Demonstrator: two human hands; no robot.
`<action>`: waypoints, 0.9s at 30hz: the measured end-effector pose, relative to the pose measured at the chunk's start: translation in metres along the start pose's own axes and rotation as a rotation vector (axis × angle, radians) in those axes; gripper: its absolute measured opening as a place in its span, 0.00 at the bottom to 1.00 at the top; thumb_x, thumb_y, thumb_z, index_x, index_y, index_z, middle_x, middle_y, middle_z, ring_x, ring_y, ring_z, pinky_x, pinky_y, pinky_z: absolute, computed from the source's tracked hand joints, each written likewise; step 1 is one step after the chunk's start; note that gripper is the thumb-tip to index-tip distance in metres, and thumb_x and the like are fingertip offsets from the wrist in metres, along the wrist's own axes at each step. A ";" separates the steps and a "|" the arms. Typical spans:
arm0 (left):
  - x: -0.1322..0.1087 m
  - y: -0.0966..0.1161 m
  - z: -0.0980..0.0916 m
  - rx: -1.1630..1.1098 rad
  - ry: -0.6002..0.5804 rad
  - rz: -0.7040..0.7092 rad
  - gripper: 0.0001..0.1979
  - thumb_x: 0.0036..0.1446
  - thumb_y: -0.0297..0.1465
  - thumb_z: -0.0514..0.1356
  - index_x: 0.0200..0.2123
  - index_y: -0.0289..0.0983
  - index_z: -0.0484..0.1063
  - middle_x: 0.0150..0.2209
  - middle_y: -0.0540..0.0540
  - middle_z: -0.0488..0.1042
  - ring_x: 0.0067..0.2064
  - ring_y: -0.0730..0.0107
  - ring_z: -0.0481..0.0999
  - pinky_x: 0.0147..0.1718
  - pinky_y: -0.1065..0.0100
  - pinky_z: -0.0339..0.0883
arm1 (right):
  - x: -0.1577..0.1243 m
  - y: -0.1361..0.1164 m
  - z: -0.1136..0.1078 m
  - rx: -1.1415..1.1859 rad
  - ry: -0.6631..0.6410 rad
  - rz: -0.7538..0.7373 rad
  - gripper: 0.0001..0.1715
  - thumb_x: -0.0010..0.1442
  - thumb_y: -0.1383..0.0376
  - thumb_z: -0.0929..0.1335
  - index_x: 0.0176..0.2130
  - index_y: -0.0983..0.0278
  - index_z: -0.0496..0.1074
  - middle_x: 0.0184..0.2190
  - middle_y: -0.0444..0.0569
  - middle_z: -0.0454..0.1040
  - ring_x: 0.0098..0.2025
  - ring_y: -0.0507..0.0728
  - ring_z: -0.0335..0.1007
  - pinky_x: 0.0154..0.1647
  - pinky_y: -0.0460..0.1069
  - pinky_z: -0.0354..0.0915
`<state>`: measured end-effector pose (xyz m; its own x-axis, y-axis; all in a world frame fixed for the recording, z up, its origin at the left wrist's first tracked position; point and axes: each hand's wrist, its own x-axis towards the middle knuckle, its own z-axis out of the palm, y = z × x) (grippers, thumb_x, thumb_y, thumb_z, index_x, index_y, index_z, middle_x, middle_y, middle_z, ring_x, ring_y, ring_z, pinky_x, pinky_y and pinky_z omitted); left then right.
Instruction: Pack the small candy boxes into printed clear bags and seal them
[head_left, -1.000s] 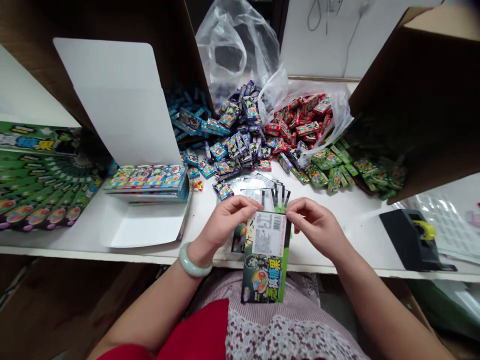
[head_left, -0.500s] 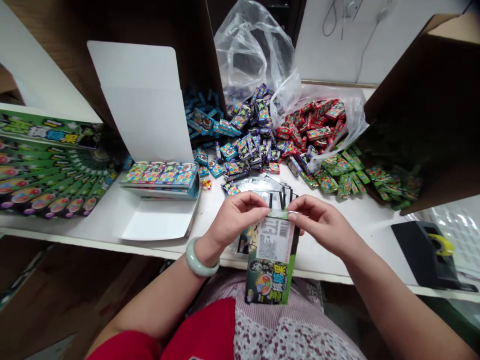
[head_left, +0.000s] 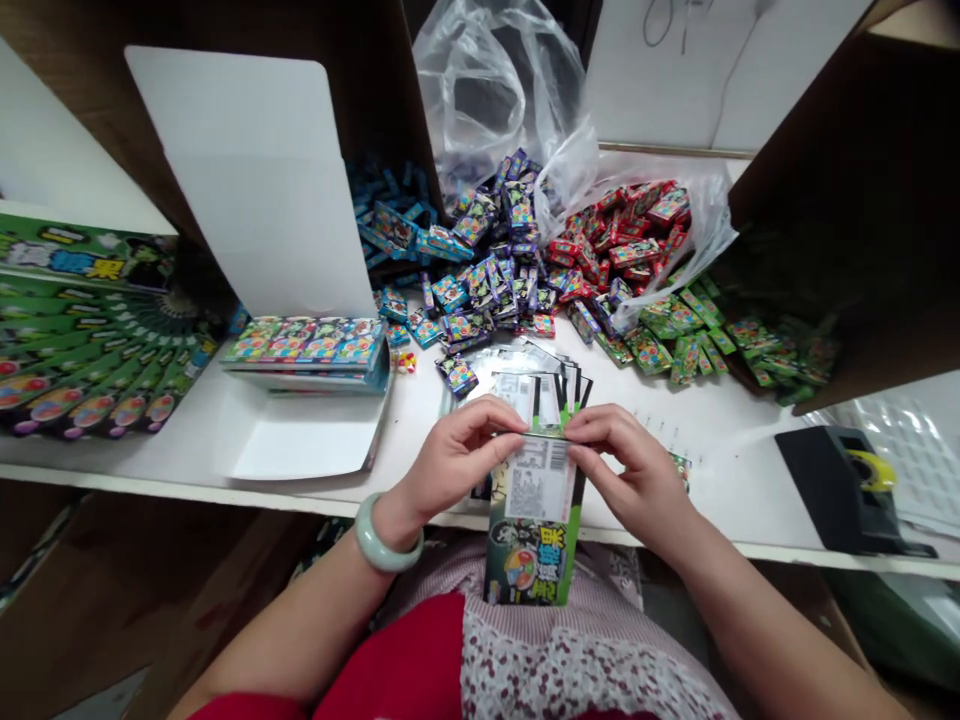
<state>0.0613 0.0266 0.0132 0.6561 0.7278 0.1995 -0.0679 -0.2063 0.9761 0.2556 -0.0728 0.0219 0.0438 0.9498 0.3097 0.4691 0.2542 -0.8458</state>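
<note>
My left hand [head_left: 472, 450] pinches the top left edge of a green and black printed candy pouch [head_left: 529, 560], and a pale bangle circles that wrist. At the pouch's top right edge, my right hand [head_left: 626, 470] pinches with thumb and fingers. The pouch hangs down past the table's front edge, its white label and barcode facing me. Just beyond my fingers, several similar pouches [head_left: 517, 388] lie fanned on the table. A small purple candy box [head_left: 457, 374] rests beside them.
An open white carton [head_left: 300, 440] with a row of small boxes stands left, beside fanned green packs [head_left: 97, 370]. Behind lie piles of blue, purple, red boxes [head_left: 630, 240] and green boxes [head_left: 675, 340], near a clear plastic bag [head_left: 502, 90]. A tape dispenser [head_left: 832, 490] stands right.
The clear strip along the pouch's top has been folded down, leaving a narrow straight edge between my fingers. Both hands keep their pinch. The view has shifted slightly.
</note>
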 end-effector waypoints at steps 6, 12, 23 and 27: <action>0.004 0.002 -0.006 0.105 0.019 0.013 0.02 0.58 0.27 0.60 0.35 0.38 0.73 0.35 0.47 0.72 0.39 0.70 0.73 0.37 0.70 0.68 | -0.008 0.034 -0.027 0.246 0.005 0.223 0.17 0.61 0.60 0.66 0.51 0.58 0.68 0.49 0.51 0.71 0.49 0.57 0.70 0.46 0.53 0.70; 0.012 -0.010 -0.010 0.175 0.080 -0.050 0.02 0.56 0.29 0.62 0.34 0.39 0.73 0.37 0.49 0.72 0.38 0.71 0.71 0.35 0.73 0.67 | -0.035 0.128 -0.123 -0.323 0.375 0.627 0.09 0.55 0.62 0.67 0.35 0.63 0.76 0.35 0.50 0.75 0.35 0.56 0.70 0.44 0.55 0.66; 0.020 -0.008 0.004 0.187 0.079 -0.012 0.02 0.55 0.28 0.62 0.34 0.39 0.73 0.35 0.49 0.73 0.36 0.72 0.72 0.34 0.73 0.67 | -0.043 0.160 -0.118 -0.310 0.257 0.745 0.02 0.49 0.67 0.69 0.25 0.63 0.71 0.27 0.44 0.70 0.29 0.53 0.66 0.37 0.50 0.63; 0.020 -0.011 0.006 0.159 0.055 0.019 0.01 0.56 0.27 0.61 0.34 0.38 0.72 0.35 0.48 0.72 0.38 0.71 0.72 0.36 0.71 0.67 | -0.046 0.129 -0.131 -0.144 0.214 0.751 0.09 0.53 0.59 0.67 0.28 0.63 0.68 0.25 0.44 0.70 0.28 0.53 0.67 0.32 0.48 0.65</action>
<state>0.0797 0.0392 0.0061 0.6133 0.7567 0.2266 0.0424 -0.3180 0.9472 0.4295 -0.1078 -0.0447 0.5553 0.7985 -0.2325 0.3560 -0.4809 -0.8013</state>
